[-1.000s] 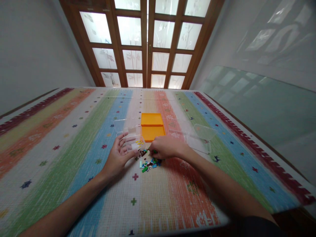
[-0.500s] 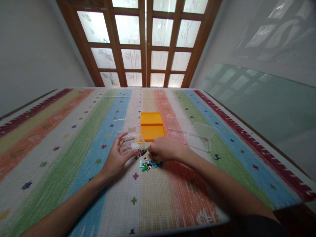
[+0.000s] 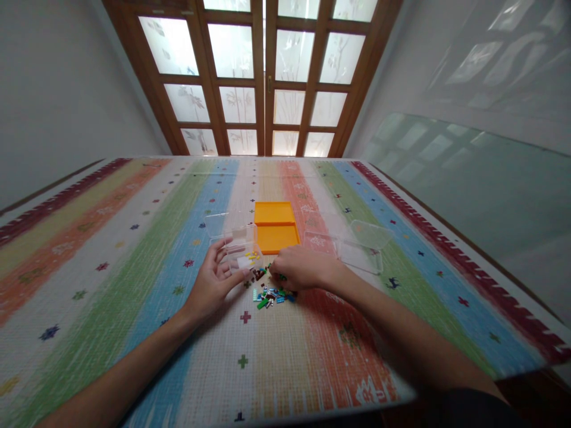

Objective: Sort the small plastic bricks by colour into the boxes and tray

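Observation:
My left hand [image 3: 218,276] is curled round the near-left side of a clear plastic box [image 3: 241,244], thumb at its front corner. Several small yellow bricks [image 3: 253,257] and a white piece [image 3: 243,262] show at the box's right end. My right hand [image 3: 297,267] is over the far right of a pile of small building bricks [image 3: 272,296], fingers bent down and partly hidden; what they pinch, if anything, I cannot make out. Green, blue, brown and white bricks make up the pile. A dark red brick [image 3: 260,274] lies between the two hands.
Behind the hands an open orange case [image 3: 273,213] lies flat. To the right stand clear plastic boxes with lids [image 3: 361,257]. A striped cloth [image 3: 214,368] covers the table. Past its far edge are wooden doors with glass panes [image 3: 243,53].
Both hands keep almost the same place. The right fingers have shifted very slightly over the bricks. The view has moved a touch.

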Demonstrator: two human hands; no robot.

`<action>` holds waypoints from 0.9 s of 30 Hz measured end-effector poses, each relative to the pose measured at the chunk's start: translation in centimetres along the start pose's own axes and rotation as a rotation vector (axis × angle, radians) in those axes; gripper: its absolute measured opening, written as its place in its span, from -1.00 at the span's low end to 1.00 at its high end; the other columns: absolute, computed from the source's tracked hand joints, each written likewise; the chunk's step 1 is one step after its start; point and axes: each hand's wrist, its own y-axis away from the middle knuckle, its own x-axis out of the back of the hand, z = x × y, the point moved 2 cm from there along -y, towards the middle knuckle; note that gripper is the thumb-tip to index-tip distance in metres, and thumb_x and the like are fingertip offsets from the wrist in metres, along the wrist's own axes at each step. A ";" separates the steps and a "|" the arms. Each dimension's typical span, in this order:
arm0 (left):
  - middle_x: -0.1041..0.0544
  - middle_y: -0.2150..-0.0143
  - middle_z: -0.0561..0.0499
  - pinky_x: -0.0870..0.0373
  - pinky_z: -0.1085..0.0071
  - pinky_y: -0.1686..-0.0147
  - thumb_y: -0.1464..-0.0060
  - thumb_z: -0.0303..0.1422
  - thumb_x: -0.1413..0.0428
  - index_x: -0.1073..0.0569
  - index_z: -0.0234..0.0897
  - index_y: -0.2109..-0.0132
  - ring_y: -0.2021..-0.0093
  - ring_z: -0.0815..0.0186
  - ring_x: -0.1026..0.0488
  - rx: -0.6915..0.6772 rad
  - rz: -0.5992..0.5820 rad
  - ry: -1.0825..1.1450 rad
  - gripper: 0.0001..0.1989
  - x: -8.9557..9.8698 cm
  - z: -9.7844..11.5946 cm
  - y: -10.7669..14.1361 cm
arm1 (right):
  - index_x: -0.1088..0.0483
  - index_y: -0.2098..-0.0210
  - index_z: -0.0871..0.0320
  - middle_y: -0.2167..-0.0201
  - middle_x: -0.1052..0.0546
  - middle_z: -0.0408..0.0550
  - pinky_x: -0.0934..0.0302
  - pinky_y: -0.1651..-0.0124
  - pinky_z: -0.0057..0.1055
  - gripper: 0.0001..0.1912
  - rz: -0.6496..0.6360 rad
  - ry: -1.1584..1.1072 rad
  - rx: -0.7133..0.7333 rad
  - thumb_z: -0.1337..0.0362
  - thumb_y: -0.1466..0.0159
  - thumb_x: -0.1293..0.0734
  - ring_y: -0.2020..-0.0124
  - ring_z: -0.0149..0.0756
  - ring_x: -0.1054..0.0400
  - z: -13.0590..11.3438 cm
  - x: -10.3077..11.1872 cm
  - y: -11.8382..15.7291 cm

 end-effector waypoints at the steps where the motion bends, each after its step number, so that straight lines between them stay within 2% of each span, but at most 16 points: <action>1: -0.47 -0.15 -0.09 -0.64 0.16 0.03 0.07 -0.34 -0.43 -0.30 -0.10 -0.18 0.14 0.26 -0.59 0.000 -0.001 -0.001 -0.29 0.0 0.0 0.0 | -0.64 0.11 0.19 0.21 -0.67 0.13 -0.03 0.38 -0.39 -0.76 0.000 0.001 -0.002 0.35 -0.29 -0.36 0.30 -0.23 -0.49 0.0 0.0 0.0; 8: -0.46 -0.13 -0.05 -0.63 0.22 0.03 0.09 -0.34 -0.44 -0.29 -0.11 -0.17 0.16 0.31 -0.58 0.001 0.003 0.017 -0.28 -0.2 0.1 0.0 | -0.63 0.15 0.21 0.24 -0.66 0.13 0.04 0.40 -0.37 -0.75 0.019 0.020 -0.007 0.34 -0.36 -0.28 0.35 -0.27 -0.45 -0.3 -0.1 -0.3; 12: -0.43 -0.16 -0.06 -0.64 0.23 0.04 0.12 -0.35 -0.45 -0.29 -0.11 -0.16 0.15 0.30 -0.59 0.007 0.009 0.018 -0.26 -0.2 0.2 0.0 | -0.62 0.20 0.20 0.31 -0.64 0.07 0.07 0.40 -0.38 -0.79 0.051 -0.015 0.057 0.30 -0.37 -0.32 0.40 -0.32 -0.37 -0.1 0.5 0.2; 15: -0.44 -0.17 -0.07 -0.63 0.24 0.03 0.12 -0.36 -0.45 -0.28 -0.11 -0.17 0.14 0.31 -0.59 0.008 -0.003 0.017 -0.26 -0.3 0.3 0.0 | -0.60 0.18 0.18 0.34 -0.61 0.00 0.07 0.38 -0.40 -0.84 0.192 -0.082 0.131 0.34 -0.35 -0.35 0.39 -0.35 -0.33 0.2 1.1 0.5; 17: -0.46 -0.15 -0.06 -0.64 0.26 0.04 0.10 -0.37 -0.44 -0.27 -0.10 -0.18 0.16 0.32 -0.59 0.010 -0.029 0.019 -0.26 -0.4 0.3 0.1 | -0.58 0.16 0.19 0.35 -0.60 -0.02 0.06 0.36 -0.42 -0.82 0.326 -0.122 0.149 0.37 -0.37 -0.31 0.39 -0.37 -0.31 0.4 1.3 0.4; 19: -0.47 -0.14 -0.05 -0.64 0.30 0.07 0.08 -0.37 -0.43 -0.26 -0.09 -0.19 0.19 0.35 -0.58 0.013 -0.050 0.022 -0.26 -0.5 0.2 0.1 | -0.56 0.16 0.20 0.35 -0.59 -0.03 0.07 0.35 -0.42 -0.81 0.408 -0.144 0.153 0.36 -0.39 -0.28 0.39 -0.38 -0.29 0.6 1.0 0.0; 27: -0.46 -0.17 -0.04 -0.62 0.38 0.05 0.08 -0.37 -0.43 -0.26 -0.08 -0.20 0.17 0.38 -0.60 0.030 -0.077 0.018 -0.25 -0.4 0.0 0.0 | -0.57 0.10 0.18 0.31 -0.63 -0.01 0.06 0.35 -0.41 -0.77 0.470 -0.182 0.141 0.32 -0.42 -0.26 0.37 -0.35 -0.33 0.7 -0.6 -1.6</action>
